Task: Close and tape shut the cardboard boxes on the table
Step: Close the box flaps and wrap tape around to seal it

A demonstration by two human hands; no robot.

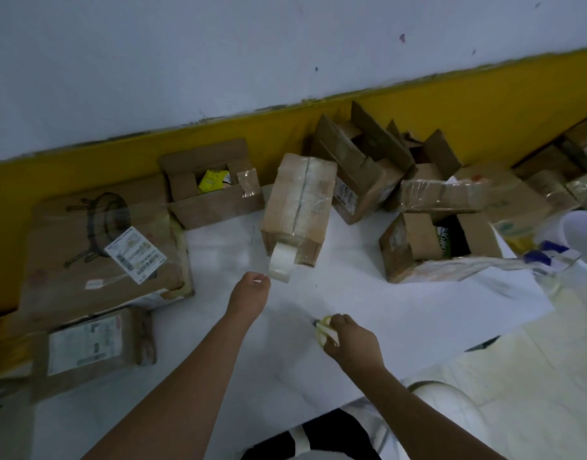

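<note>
White smooth surface point(351, 293), boxes crowding its far edge by the wall. Flat brown carton point(99, 247), labelled, far left. Taped cardboard box point(298, 207), centre, glossy film over its seam. Open box point(212, 190) behind-left, flaps raised. Clear tape roll point(280, 263) touches the taped box's near end; left hand point(249, 295) grip pinches its rim. Right hand point(351, 343) grip curls round a small yellow item point(325, 323), too blurred to identify.
</note>
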